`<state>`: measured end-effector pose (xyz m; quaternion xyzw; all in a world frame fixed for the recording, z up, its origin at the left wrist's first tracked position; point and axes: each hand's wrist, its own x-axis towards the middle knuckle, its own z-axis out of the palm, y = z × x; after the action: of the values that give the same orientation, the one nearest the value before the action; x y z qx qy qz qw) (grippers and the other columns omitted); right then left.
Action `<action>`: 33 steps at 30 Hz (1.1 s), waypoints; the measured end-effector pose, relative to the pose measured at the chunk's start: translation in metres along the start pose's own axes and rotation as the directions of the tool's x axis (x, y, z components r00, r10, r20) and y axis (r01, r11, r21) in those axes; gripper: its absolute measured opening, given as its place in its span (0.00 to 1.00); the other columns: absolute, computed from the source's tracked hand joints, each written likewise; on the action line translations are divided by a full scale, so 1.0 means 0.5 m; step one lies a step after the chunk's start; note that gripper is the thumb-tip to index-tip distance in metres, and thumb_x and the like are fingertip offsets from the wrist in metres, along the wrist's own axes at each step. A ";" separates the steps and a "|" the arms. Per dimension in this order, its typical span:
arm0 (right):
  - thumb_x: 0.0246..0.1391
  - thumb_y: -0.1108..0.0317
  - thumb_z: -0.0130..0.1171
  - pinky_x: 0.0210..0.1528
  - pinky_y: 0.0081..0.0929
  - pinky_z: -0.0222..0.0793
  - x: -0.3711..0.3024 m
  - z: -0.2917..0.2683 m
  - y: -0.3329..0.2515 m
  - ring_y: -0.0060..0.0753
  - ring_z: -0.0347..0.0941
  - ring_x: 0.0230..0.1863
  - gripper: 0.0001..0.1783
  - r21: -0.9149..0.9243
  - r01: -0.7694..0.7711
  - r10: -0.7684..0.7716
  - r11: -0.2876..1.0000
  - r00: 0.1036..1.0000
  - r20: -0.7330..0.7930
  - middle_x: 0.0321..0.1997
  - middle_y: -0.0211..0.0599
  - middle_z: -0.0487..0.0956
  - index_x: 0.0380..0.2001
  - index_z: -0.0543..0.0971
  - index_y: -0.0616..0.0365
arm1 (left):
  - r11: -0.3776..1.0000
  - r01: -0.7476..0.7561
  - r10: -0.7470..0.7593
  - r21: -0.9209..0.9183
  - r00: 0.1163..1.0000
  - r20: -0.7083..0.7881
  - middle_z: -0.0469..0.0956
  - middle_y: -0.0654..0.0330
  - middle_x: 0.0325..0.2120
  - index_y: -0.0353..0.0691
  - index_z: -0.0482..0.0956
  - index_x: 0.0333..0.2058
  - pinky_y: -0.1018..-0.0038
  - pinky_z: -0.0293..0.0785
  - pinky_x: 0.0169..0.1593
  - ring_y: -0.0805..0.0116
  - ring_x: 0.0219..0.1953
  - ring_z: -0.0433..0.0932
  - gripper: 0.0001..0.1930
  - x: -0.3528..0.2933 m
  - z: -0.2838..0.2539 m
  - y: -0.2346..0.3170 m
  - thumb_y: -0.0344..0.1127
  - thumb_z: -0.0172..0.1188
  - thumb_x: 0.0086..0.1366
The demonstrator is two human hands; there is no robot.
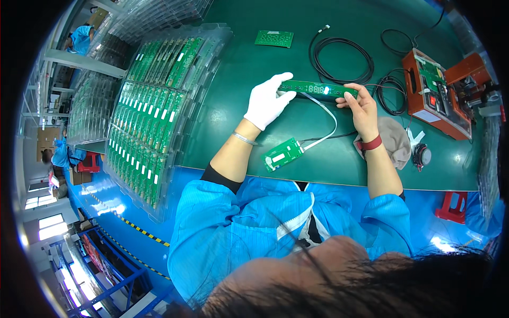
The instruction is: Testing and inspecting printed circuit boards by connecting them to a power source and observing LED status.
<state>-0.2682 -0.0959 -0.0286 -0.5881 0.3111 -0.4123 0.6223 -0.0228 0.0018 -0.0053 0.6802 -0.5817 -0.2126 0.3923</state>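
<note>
A long, narrow green circuit board (318, 89) with a lit digit display is held level above the green table. My left hand (269, 100), in a white glove, pinches its left end between thumb and fingers. At the other end, my bare right hand (361, 108) grips the board the same way. From the board's underside a white ribbon cable (333, 117) curves down to a smaller green circuit board (282, 154), which lies on the table near its front edge. A black cable also runs from that smaller board to the right.
A clear plastic tray (168, 199) with rows of green boards stands at the left. Behind lie a loose board (273, 38) and a coiled black cable (343, 59). An orange test device (440, 95) is at the right, near a grey cloth (391, 142) and a small round speaker (421, 155).
</note>
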 end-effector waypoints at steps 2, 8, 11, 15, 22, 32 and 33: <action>0.61 0.75 0.52 0.40 0.20 0.77 0.000 0.000 -0.001 0.29 0.79 0.35 0.14 -0.003 -0.003 0.003 1.000 1.000 -0.007 0.34 0.42 0.80 0.51 0.72 0.62 | 1.000 0.010 -0.010 0.012 1.000 -0.001 0.81 0.61 0.34 0.41 0.77 0.51 0.79 0.75 0.37 0.73 0.27 0.79 0.23 0.000 -0.001 0.001 0.32 0.63 0.54; 0.63 0.74 0.51 0.41 0.21 0.76 -0.001 0.000 0.002 0.28 0.78 0.36 0.15 -0.021 0.007 -0.007 1.000 1.000 -0.001 0.34 0.42 0.80 0.52 0.72 0.63 | 1.000 -0.017 0.017 -0.006 1.000 -0.020 0.81 0.61 0.34 0.41 0.77 0.51 0.79 0.75 0.36 0.73 0.27 0.79 0.23 0.000 0.002 -0.005 0.32 0.63 0.54; 0.62 0.75 0.52 0.40 0.21 0.77 -0.002 0.003 -0.001 0.28 0.79 0.35 0.14 0.003 0.002 -0.002 1.000 1.000 -0.007 0.34 0.42 0.80 0.51 0.72 0.62 | 0.999 0.003 -0.003 0.038 1.000 -0.002 0.81 0.60 0.34 0.41 0.77 0.50 0.79 0.74 0.36 0.72 0.26 0.78 0.23 -0.001 -0.001 -0.002 0.32 0.63 0.54; 0.62 0.75 0.52 0.41 0.21 0.77 -0.003 -0.001 0.002 0.28 0.79 0.35 0.14 0.019 -0.005 0.005 1.000 1.000 -0.007 0.34 0.42 0.80 0.51 0.72 0.62 | 1.000 -0.004 0.005 0.005 1.000 -0.011 0.81 0.60 0.33 0.41 0.77 0.50 0.78 0.74 0.35 0.72 0.25 0.77 0.22 -0.002 0.002 -0.003 0.32 0.63 0.54; 0.62 0.74 0.52 0.41 0.21 0.76 -0.003 0.006 -0.006 0.27 0.78 0.34 0.15 0.024 -0.011 0.011 1.000 1.000 -0.013 0.33 0.41 0.80 0.52 0.72 0.62 | 1.000 0.009 -0.010 -0.025 1.000 -0.010 0.81 0.60 0.34 0.40 0.77 0.50 0.77 0.74 0.34 0.71 0.23 0.76 0.22 0.000 0.003 -0.006 0.33 0.63 0.54; 0.62 0.73 0.52 0.41 0.21 0.76 0.003 0.006 -0.007 0.29 0.78 0.33 0.15 0.005 -0.029 0.029 1.000 1.000 -0.010 0.33 0.43 0.80 0.52 0.71 0.63 | 0.979 -0.197 0.203 0.061 0.973 -0.107 0.79 0.61 0.29 0.38 0.76 0.51 0.81 0.71 0.32 0.75 0.22 0.72 0.22 0.004 0.005 -0.013 0.28 0.63 0.54; 0.62 0.74 0.52 0.41 0.21 0.76 0.001 0.004 -0.004 0.29 0.78 0.33 0.15 0.016 -0.022 0.022 1.000 1.000 -0.008 0.33 0.43 0.79 0.52 0.71 0.63 | 0.979 -0.192 0.198 0.070 0.976 -0.091 0.79 0.61 0.29 0.38 0.76 0.51 0.80 0.72 0.32 0.74 0.22 0.72 0.22 0.004 0.008 -0.018 0.29 0.63 0.55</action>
<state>-0.2667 -0.0952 -0.0265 -0.5779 0.3168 -0.4104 0.6303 -0.0194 -0.0010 -0.0144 0.6411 -0.6319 -0.1216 0.4182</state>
